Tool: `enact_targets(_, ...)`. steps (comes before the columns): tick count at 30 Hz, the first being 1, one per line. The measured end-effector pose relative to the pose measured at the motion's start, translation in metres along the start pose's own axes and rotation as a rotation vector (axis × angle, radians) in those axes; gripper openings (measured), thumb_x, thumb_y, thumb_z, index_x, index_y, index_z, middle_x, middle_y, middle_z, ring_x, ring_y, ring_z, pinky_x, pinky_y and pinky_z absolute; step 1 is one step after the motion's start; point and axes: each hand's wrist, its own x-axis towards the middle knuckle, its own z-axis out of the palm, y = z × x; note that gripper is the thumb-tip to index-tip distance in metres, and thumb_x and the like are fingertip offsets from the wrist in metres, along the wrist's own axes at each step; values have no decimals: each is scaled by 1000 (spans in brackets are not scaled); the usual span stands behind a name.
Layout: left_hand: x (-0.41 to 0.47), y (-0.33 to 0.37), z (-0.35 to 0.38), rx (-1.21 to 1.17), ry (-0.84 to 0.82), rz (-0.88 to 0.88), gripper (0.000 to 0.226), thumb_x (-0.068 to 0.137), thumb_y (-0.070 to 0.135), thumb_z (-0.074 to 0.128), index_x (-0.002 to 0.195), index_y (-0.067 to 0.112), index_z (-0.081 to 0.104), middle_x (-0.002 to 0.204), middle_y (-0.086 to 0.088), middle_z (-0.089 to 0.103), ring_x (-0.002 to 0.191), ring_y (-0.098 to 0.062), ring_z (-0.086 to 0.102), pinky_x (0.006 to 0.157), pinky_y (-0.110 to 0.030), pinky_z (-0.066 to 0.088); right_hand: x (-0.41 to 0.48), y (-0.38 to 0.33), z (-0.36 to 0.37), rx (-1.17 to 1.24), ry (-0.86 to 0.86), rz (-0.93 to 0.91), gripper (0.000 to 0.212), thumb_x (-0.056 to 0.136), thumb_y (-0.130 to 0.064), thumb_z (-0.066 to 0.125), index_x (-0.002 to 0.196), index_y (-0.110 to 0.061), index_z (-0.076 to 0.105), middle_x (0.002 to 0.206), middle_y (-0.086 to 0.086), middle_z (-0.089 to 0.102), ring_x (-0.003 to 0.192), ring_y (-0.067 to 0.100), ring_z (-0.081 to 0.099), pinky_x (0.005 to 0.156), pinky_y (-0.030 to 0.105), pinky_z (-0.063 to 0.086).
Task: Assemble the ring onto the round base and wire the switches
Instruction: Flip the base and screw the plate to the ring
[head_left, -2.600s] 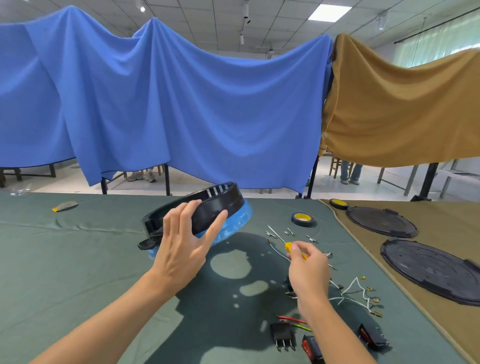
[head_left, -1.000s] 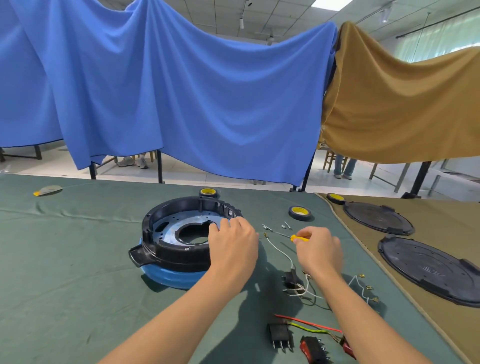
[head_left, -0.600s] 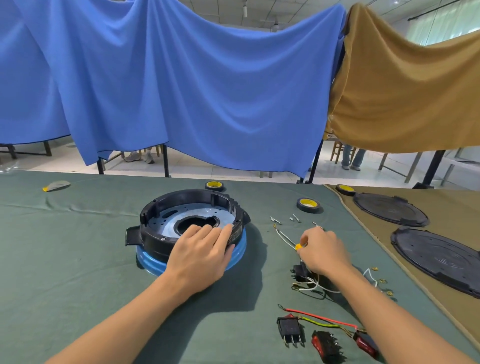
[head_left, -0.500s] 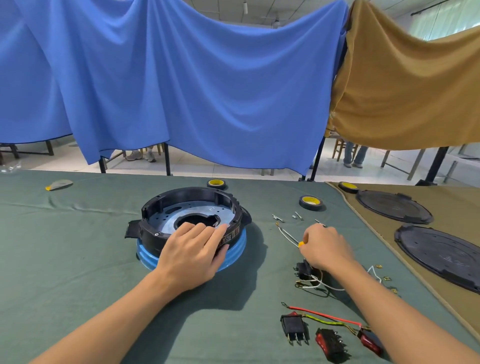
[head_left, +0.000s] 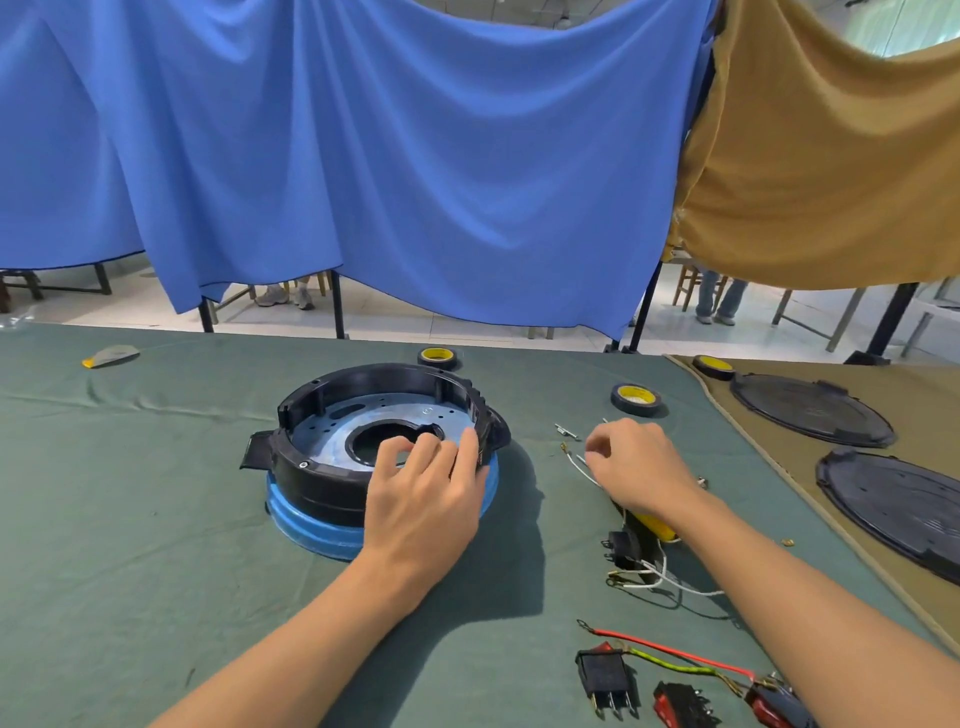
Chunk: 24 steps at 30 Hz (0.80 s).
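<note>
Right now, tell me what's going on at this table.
A person's left hand grips the near rim of the black ring, which sits on the blue base. The right hand hovers curled over loose white wires; what it holds is hidden. The switches lie apart, nearer the person.

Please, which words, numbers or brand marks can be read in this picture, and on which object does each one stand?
No text is readable here.
Yellow cores of the three tape rolls: dark marks, too blurred to read.
Pale sticker on the black ring, beside the left hand: too small to read.
Switches and round black lids: no marking visible.
</note>
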Motion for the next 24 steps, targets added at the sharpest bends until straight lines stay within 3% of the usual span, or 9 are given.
enact_targets(7,-5,-36,11,-140,51,54,23,88,32,67,99,14,75,68,6,64,67,-19,62,76,-35,42,34,-6,20,-46,10,-88,30,93,-20,51,119,-26,65,122,7,63,113,31,56,92,41,49)
enact_targets(12,-6,-40,12,-182,42,1,22,90,33,66,98,14,75,70,8,66,69,-18,63,76,-34,41,47,-9,32,-175,-1,-120,34,98,-26,44,129,-31,59,128,3,56,121,30,48,90,44,46)
enact_targets(14,-6,-40,12,-187,41,-26,24,92,33,64,97,13,74,69,7,66,69,-19,63,76,-33,40,48,-9,34,-204,-19,-107,32,98,-23,44,124,-29,62,126,3,56,119,31,50,87,43,47)
enact_targets(20,-2,-37,13,-212,34,-66,19,92,29,62,90,14,72,68,6,66,69,-21,63,75,-36,43,54,-14,33,-187,-26,-34,26,83,-3,46,82,-12,70,103,10,60,92,35,56,73,39,51)
enact_targets(24,-2,-35,13,-221,38,-80,17,92,27,62,87,14,72,68,5,65,68,-22,62,75,-37,43,56,-16,31,-178,-11,-32,26,85,-5,51,94,-15,74,107,10,64,96,33,60,82,44,54)
